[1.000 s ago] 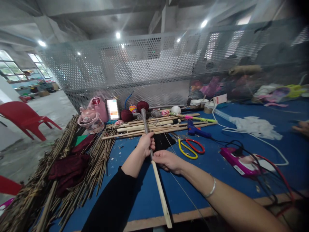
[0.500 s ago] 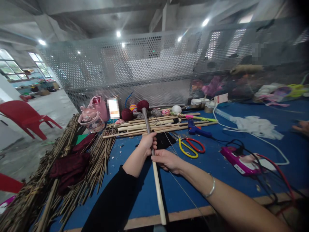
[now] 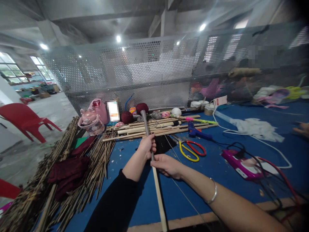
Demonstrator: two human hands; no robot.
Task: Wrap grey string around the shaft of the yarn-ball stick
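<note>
A long pale wooden stick (image 3: 158,196) slants away from me over the blue table, its far half wrapped in grey yarn (image 3: 146,124). My left hand (image 3: 145,148) is closed around the wrapped part. Just below it, my right hand (image 3: 167,166) pinches the stick where grey meets bare wood. A thin grey thread (image 3: 184,191) runs past my right hand toward the table's front edge. Beyond the stick's far end lie a grey yarn ball (image 3: 156,115) and a dark red yarn ball (image 3: 142,108). Scissors (image 3: 189,156) with one yellow and one red handle lie right of my hands.
Several pale sticks (image 3: 130,131) lie crosswise behind my hands. Bundled twigs (image 3: 89,177) fill the left side. A blue glue gun (image 3: 196,131), a magenta power strip (image 3: 241,166) and cables are on the right. Another person's hand (image 3: 303,129) shows at the right edge.
The whole scene has shifted slightly downward in view. The stick's near end reaches lower, to the bottom edge. Both hands keep nearly the same places on the stick.
</note>
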